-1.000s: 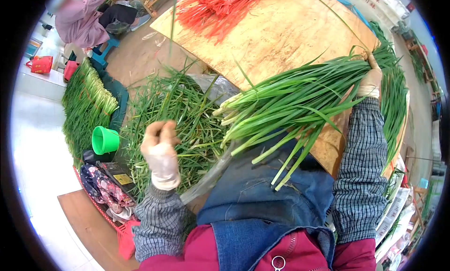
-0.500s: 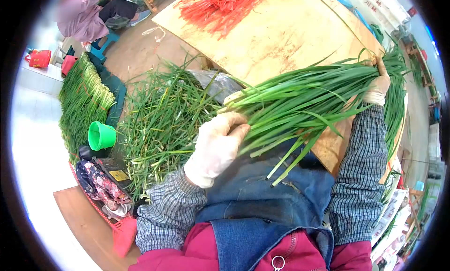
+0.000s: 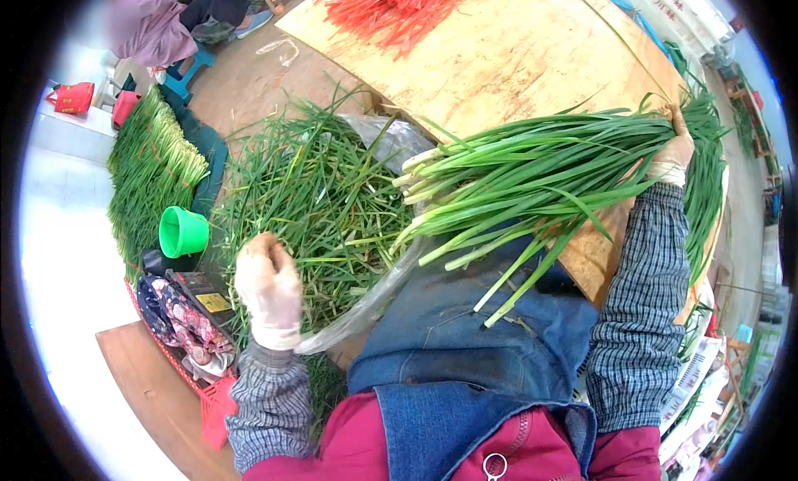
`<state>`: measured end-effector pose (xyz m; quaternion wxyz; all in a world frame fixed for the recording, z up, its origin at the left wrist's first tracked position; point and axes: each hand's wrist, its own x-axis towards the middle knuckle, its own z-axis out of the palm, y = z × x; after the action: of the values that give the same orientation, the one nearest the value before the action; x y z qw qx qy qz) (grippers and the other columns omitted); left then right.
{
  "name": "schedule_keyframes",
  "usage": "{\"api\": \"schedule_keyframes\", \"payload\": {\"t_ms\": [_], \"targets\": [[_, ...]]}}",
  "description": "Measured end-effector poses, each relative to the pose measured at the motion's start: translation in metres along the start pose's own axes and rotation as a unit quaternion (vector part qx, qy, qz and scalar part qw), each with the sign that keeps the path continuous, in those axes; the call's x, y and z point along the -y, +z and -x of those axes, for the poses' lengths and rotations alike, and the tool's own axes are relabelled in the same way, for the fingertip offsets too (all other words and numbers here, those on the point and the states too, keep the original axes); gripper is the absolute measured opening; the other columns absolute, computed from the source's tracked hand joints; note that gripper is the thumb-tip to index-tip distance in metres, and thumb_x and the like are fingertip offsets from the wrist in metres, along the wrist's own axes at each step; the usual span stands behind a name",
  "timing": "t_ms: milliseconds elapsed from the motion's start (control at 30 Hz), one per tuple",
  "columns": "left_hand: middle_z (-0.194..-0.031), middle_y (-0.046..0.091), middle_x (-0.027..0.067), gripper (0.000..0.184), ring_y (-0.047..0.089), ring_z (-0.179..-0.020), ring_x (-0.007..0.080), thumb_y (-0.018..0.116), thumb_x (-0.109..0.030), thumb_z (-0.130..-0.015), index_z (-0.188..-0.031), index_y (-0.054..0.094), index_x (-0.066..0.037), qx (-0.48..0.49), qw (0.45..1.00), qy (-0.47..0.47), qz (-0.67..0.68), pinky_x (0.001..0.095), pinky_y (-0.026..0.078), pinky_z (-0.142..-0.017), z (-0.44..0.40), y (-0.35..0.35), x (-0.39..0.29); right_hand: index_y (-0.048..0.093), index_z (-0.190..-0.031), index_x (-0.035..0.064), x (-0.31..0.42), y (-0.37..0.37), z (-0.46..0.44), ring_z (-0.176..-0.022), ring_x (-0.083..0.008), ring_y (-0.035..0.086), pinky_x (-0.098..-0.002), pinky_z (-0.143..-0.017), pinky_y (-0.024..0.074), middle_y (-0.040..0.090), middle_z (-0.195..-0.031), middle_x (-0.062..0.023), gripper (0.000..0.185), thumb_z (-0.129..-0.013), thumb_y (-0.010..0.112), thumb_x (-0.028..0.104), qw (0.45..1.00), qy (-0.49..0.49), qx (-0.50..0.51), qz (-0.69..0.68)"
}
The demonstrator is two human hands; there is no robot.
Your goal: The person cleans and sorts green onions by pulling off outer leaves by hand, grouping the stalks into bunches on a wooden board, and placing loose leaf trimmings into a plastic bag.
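A bunch of green garlic chives (image 3: pixel 532 169) with pale stem ends lies across the board's near edge, stems toward the left. My right hand (image 3: pixel 672 152), in a pale glove, is closed around its leafy end. Several stems hang loose below the bunch. My left hand (image 3: pixel 270 286), also gloved, is away from the bunch, above the left side of a heap of loose chive leaves (image 3: pixel 324 207). Its fingers are curled together; whether anything is between them is hidden.
A wooden board (image 3: pixel 515 49) carries red plastic ties (image 3: pixel 399 11). More bundled chives (image 3: pixel 154 169) and a green cup (image 3: pixel 183 231) are at left. Clear plastic sheeting (image 3: pixel 366 306) lies by the heap. Another person (image 3: pixel 154 24) sits at upper left.
My left hand has let go of the stem ends and moved left and down over the heap. My right hand keeps its hold on the bunch.
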<state>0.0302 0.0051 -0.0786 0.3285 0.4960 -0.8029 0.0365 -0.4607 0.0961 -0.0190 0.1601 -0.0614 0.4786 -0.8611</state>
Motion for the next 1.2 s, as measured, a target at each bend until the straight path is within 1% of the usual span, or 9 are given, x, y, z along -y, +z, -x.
{"api": "schedule_keyframes", "payload": {"t_ms": [67,233,333,600,700,733,833,933,1200], "targets": [[-0.084,0.059,0.0135,0.015,0.056,-0.081,0.0280,0.059,-0.003,-0.073,-0.087,0.058,-0.003,0.198,0.967,0.041,-0.158,0.0362,0.045,-0.073,-0.006,-0.020,0.003,0.051,-0.074,0.0046,-0.001,-0.006,-0.008,-0.054,-0.0180,0.049,-0.0305,-0.055,0.0443,0.051,-0.062,-0.0045,0.016,-0.087,0.052,0.014,0.998,0.021,0.032,-0.040],[-0.085,0.061,0.0115,0.013,0.057,-0.080,0.0274,0.061,-0.010,-0.077,-0.088,0.059,-0.004,0.096,0.950,0.144,0.258,0.0366,0.043,-0.077,-0.034,0.022,-0.077,0.050,-0.073,0.0052,0.001,-0.015,-0.016,-0.054,-0.0183,0.048,-0.0302,-0.054,0.0433,0.050,-0.063,-0.0048,0.017,-0.086,0.052,0.016,0.990,0.044,0.101,-0.087],[-0.088,0.063,0.0166,0.022,0.059,-0.081,0.0319,0.062,-0.013,-0.076,-0.094,0.061,-0.001,0.216,0.958,0.115,0.147,0.0364,0.046,-0.074,-0.057,0.044,-0.116,0.051,-0.074,0.0056,0.007,-0.007,-0.003,-0.055,-0.0188,0.050,-0.0309,-0.055,0.0445,0.052,-0.063,-0.0054,0.017,-0.087,0.052,0.017,0.993,0.034,0.091,-0.068],[-0.070,0.057,0.0142,0.015,0.058,-0.063,0.0315,0.063,-0.008,-0.076,-0.089,0.059,-0.003,0.116,0.923,0.085,0.357,0.0359,0.046,-0.055,-0.045,0.067,-0.118,0.052,-0.077,0.0048,0.010,0.017,0.023,-0.055,-0.0167,0.051,-0.0272,-0.054,0.0458,0.055,-0.067,-0.0060,0.015,-0.087,0.053,0.015,0.999,-0.018,-0.014,0.027],[-0.075,0.060,0.0163,0.016,0.060,-0.067,0.0315,0.065,-0.004,-0.074,-0.089,0.059,-0.003,0.136,0.945,0.114,0.276,0.0349,0.048,-0.057,-0.049,0.049,-0.113,0.051,-0.076,0.0036,0.005,-0.002,0.000,-0.056,-0.0177,0.050,-0.0294,-0.055,0.0459,0.053,-0.066,-0.0056,0.016,-0.087,0.052,0.015,0.993,0.029,0.098,-0.050],[-0.075,0.062,0.0166,0.013,0.062,-0.065,0.0303,0.064,-0.003,-0.075,-0.087,0.061,-0.002,0.039,0.929,0.138,0.340,0.0331,0.049,-0.056,-0.044,0.057,-0.103,0.051,-0.076,0.0033,0.005,0.001,0.003,-0.057,-0.0180,0.050,-0.0298,-0.056,0.0458,0.052,-0.066,-0.0057,0.016,-0.087,0.052,0.015,0.993,0.031,0.106,-0.050],[-0.066,0.062,0.0118,0.011,0.059,-0.056,0.0169,0.063,-0.003,-0.079,-0.088,0.063,0.002,0.167,0.895,-0.099,0.401,0.0263,0.047,-0.052,-0.035,0.040,-0.078,0.051,-0.075,0.0032,0.008,0.016,0.014,-0.059,-0.0184,0.050,-0.0297,-0.058,0.0450,0.052,-0.065,-0.0056,0.017,-0.088,0.051,0.015,0.999,0.027,0.041,-0.025],[-0.065,0.062,0.0067,0.020,0.050,-0.049,0.0079,0.054,-0.010,-0.086,-0.099,0.061,0.004,0.312,0.753,-0.313,0.487,0.0198,0.039,-0.044,-0.040,0.008,-0.050,0.052,-0.074,0.0031,0.005,0.008,0.006,-0.058,-0.0192,0.052,-0.0304,-0.057,0.0460,0.054,-0.065,-0.0058,0.018,-0.088,0.052,0.015,0.998,0.027,0.048,-0.007],[-0.081,0.063,0.0122,0.029,0.048,-0.050,0.0090,0.059,-0.018,-0.085,-0.102,0.056,0.005,0.284,0.617,-0.422,0.600,0.0196,0.036,-0.041,-0.033,0.005,-0.026,0.054,-0.076,0.0027,-0.001,-0.009,-0.017,-0.061,-0.0195,0.054,-0.0307,-0.059,0.0468,0.055,-0.067,-0.0068,0.018,-0.089,0.049,0.016,0.995,0.067,0.071,-0.004]]}}
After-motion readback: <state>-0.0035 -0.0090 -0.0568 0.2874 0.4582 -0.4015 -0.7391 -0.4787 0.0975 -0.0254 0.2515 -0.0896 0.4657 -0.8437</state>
